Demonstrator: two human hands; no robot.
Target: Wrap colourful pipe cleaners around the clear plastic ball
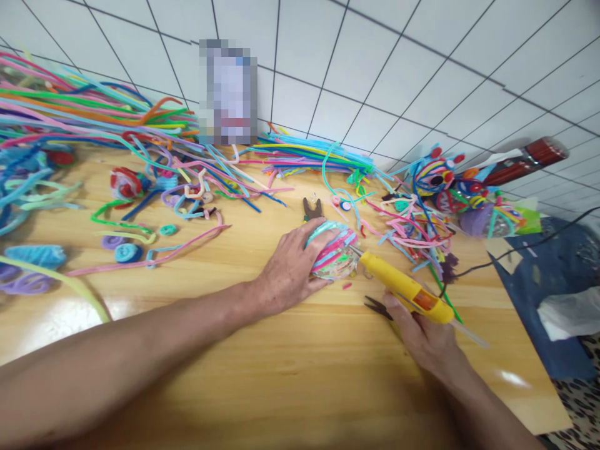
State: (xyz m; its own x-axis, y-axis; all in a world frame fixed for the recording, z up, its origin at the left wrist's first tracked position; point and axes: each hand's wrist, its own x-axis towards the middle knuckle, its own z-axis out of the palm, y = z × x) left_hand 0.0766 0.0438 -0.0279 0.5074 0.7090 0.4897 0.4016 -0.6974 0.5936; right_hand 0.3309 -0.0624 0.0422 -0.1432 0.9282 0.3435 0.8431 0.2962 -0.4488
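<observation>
My left hand (pixel 293 265) is wrapped round a ball (pixel 334 253) covered in strips of pink, blue and pale green pipe cleaner, with a clear patch low on its right side. My right hand (pixel 422 334) grips a yellow hot glue gun (pixel 398 281), a clear glue stick poking out of its back end. The gun's metal nozzle meets the right side of the ball, or nearly so; I cannot tell whether they touch. Dark-jawed pliers (pixel 312 209) lie just behind the ball. Another dark pointed tool (pixel 377 306) shows beside my right fingers, its handles hidden.
Long pipe cleaners (pixel 94 112) are heaped along the back left, with a second bundle (pixel 309 153) by the tiled wall. Loose pieces (pixel 412 228) and finished colourful figures (pixel 435 175) crowd the right. A black cord (pixel 525 240) runs off the wooden table (pixel 290 375).
</observation>
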